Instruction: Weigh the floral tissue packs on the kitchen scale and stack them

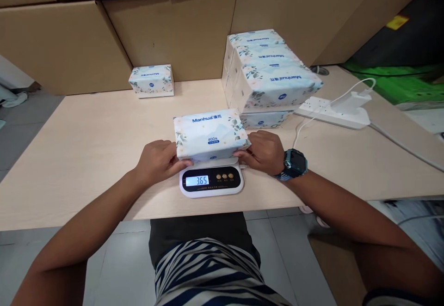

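Head view: a tissue pack (210, 133), white w/ floral print and blue "Manhua" lettering, is seen resting on a small white scale (211, 180) near the front edge of the table (86, 158); the scale's display is read as 36.5. The pack is gripped at both ends: the left hand (158, 162) is pressed against its left end, thumb laid along the lower front edge, and the right hand (263, 152) is closed on its right end, fingers curled at the lower corner. A blue-green watch (294, 163) is worn on the right wrist. Behind and to the right, a stack of same-type packs (268, 72) is piled, just beside the held pack. One single pack (151, 80) is set well apart at back left, against cardboard boxes (69, 42). A white power strip (329, 112) w/ a charger plugged in is laid at right on the table.
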### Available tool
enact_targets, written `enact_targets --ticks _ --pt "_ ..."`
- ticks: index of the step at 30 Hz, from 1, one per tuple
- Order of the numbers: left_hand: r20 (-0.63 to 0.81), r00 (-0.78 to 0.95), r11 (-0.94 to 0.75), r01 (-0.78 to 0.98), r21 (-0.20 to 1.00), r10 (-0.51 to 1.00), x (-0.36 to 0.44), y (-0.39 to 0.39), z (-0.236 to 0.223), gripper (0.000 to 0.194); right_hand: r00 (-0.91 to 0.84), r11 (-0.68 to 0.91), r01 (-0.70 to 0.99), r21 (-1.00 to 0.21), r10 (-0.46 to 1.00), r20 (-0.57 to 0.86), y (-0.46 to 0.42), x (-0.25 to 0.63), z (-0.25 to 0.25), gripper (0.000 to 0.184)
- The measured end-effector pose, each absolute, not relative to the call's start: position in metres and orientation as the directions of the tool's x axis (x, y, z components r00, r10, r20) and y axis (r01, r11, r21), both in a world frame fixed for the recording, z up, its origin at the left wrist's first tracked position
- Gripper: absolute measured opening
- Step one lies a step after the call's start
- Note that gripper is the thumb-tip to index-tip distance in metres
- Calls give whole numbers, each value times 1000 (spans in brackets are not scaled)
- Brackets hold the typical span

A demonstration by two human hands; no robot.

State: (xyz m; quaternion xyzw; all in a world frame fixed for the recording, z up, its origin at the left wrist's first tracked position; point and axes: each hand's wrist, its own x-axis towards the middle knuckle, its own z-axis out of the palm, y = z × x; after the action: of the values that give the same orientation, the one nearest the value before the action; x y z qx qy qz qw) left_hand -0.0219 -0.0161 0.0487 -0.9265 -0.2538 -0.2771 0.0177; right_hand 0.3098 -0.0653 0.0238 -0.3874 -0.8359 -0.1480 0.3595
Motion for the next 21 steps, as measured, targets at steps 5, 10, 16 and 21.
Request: enact_targets --ticks 5,10,16,21 --pt "673 711 -943 327 -57 206 -22 -17 54 43 -512 727 671 148 310 801 -70 305 28 55" --pt "704 708 -946 263 -188 57 -18 -16 64 40 -530 677 688 263 221 819 -76 296 38 53" --pt "655 748 -920 175 -350 -107 4 -27 91 47 -596 633 677 376 173 784 -114 317 57 49" --pt "542 835 -915 141 -378 -95 57 -26 106 51 -627 489 733 473 219 747 -140 386 75 45"
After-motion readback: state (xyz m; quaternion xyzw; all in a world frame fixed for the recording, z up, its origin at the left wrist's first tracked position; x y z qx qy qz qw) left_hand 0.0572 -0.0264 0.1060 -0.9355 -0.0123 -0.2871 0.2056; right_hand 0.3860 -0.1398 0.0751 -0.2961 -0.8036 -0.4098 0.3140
